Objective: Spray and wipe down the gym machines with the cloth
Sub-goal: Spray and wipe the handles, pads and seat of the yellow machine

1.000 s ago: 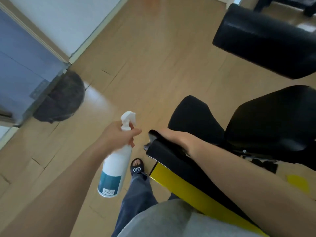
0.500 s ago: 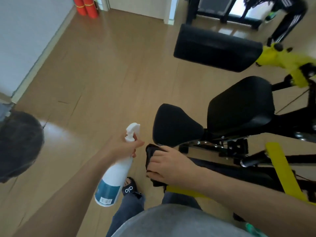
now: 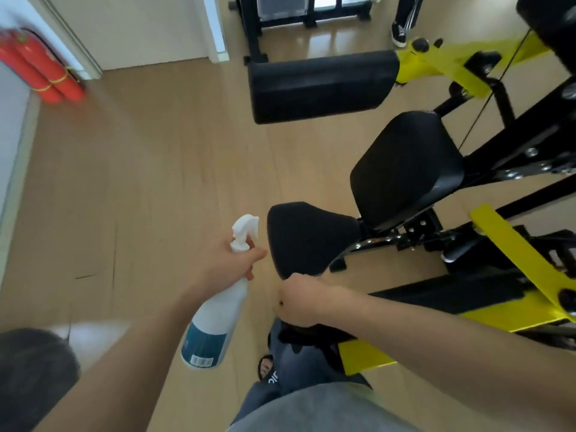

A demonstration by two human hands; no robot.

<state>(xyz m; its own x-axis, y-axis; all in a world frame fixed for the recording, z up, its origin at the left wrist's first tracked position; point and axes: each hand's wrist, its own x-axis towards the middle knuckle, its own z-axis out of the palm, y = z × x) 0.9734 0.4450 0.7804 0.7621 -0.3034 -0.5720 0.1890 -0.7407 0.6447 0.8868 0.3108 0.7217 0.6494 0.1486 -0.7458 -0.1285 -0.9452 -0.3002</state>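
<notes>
- Cloth (image 3: 307, 333): a dark cloth, bunched beneath your right hand (image 3: 300, 302); your curled fingers grip it just above your knee and beside the near end of the yellow frame (image 3: 511, 313). Most of the cloth is hidden by the hand.
- Spray bottle (image 3: 215, 319): a white bottle with a teal label and a barcode, held by the neck in your left hand (image 3: 232, 265), fingers wrapped below the white trigger head (image 3: 246, 230). The bottle hangs tilted, base toward you, nozzle pointing away toward the front pad.
- Front pad (image 3: 307, 238): a small black cushion of the gym machine, just beyond both hands; the right hand's knuckles lie at its near edge, though contact cannot be told.
- Seat pad (image 3: 405, 166): a larger black cushion, behind and to the right of the front pad, mounted on the black and yellow frame.
- Roller pad (image 3: 321, 85): a long black cylinder farther off, fixed at its right end to a yellow arm (image 3: 442, 62).
- Floor (image 3: 156, 166): light wooden boards under everything; your sandalled foot (image 3: 268, 367) stands below the bottle.
- Fire extinguishers (image 3: 40, 73): red cylinders against the wall at far left.
- Far background: a black equipment stand (image 3: 258, 32), and another person's leg and shoe (image 3: 400, 26).
</notes>
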